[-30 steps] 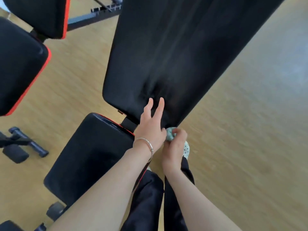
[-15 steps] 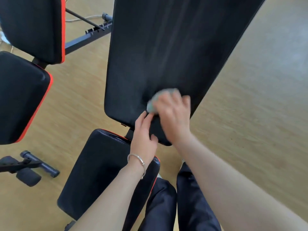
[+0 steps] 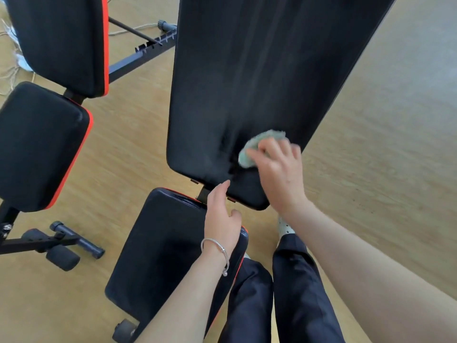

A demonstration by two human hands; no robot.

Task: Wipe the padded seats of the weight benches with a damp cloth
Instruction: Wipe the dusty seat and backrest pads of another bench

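Note:
A long black back pad (image 3: 259,70) of the nearest weight bench fills the upper middle. My right hand (image 3: 279,172) holds a bunched pale green cloth (image 3: 257,147) and presses it on the pad's lower right part. My left hand (image 3: 221,214), with a silver bangle on the wrist, hovers with straight fingers at the pad's bottom edge, fingertips touching near the hinge. Below lies the bench's small black seat pad (image 3: 168,248) with red trim.
A second bench stands at the left, with a black and red seat pad (image 3: 39,147) and back pad (image 3: 61,40). Its foam foot roller (image 3: 61,257) and frame lie on the wooden floor (image 3: 383,157). My dark trouser legs (image 3: 284,298) stand beside the seat.
My right hand with the cloth has slid right and slightly up on the back pad. My left hand has drawn back from the pad surface to its bottom edge.

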